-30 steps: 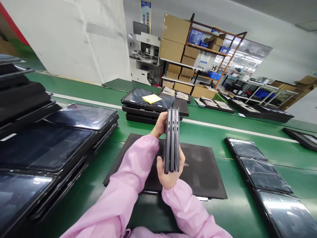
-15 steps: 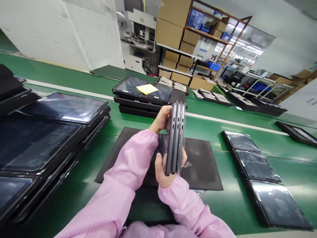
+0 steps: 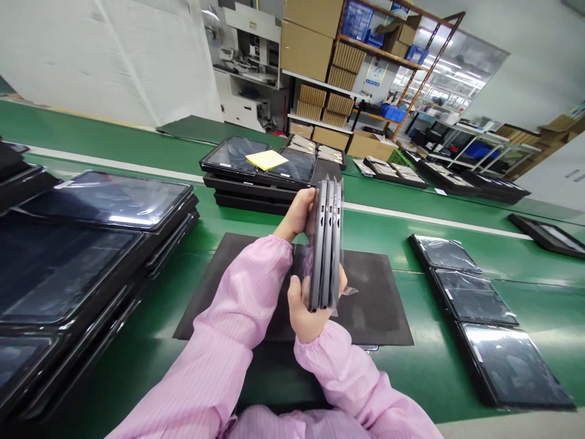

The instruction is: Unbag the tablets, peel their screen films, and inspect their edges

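Note:
Three thin grey tablets [image 3: 326, 244] in clear film stand on edge, pressed together, with their port edges facing me. My left hand [image 3: 299, 214] grips the upper left side of the stack. Round the lower end is my right hand [image 3: 307, 311], its thumb on the left face and fingers partly hidden behind the right side. The stack is held above a black foam mat [image 3: 372, 299] that lies on the green table [image 3: 388, 235]. Loose film sticks out at the lower right of the stack.
Trays of dark tablets [image 3: 68, 262] are piled at the left. A tray with several filmed tablets [image 3: 475, 296] lies at the right. Behind the mat, stacked trays [image 3: 256, 183] carry a yellow note [image 3: 267, 160]. Shelving with cartons [image 3: 308, 52] stands beyond.
The view has shifted slightly. The tablets are still in both hands, turned a little more upright, with the film's lower corner shifted.

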`<state>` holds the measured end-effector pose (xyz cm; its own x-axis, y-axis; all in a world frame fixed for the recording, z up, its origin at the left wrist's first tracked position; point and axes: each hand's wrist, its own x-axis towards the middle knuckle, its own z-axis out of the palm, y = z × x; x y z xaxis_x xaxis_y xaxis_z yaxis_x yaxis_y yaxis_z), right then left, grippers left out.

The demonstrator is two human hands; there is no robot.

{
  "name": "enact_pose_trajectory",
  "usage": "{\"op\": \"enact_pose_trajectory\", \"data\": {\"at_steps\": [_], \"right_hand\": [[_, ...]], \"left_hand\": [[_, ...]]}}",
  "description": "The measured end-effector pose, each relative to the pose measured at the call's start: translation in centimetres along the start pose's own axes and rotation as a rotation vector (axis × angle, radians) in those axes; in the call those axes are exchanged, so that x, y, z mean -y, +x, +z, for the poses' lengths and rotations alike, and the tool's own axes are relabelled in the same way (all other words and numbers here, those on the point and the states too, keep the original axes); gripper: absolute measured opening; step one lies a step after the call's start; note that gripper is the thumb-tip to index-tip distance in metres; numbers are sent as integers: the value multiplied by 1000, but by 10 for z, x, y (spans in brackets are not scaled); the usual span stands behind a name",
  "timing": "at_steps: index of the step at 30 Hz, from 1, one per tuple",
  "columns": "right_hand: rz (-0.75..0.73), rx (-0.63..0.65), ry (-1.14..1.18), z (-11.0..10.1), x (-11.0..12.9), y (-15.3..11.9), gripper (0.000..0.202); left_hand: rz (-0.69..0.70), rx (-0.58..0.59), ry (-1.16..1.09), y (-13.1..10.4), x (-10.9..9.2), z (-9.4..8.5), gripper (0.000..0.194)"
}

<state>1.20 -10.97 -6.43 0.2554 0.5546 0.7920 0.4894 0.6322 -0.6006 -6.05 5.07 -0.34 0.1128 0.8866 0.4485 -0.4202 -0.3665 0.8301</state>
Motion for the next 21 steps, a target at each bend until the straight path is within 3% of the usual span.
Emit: {"op": "enact_pose_trajectory", "data": {"at_steps": [3, 11, 21], "right_hand": [[-32, -67, -7, 2, 3, 1, 50], [-2, -72, 69, 4, 3, 2, 51], [40, 9, 172, -4, 1, 2, 62]], "left_hand": [[3, -3, 8, 0, 1, -1, 81], [-11, 28, -9, 3, 1, -4, 77], [-41, -12, -51, 7, 10, -6, 69]]}}
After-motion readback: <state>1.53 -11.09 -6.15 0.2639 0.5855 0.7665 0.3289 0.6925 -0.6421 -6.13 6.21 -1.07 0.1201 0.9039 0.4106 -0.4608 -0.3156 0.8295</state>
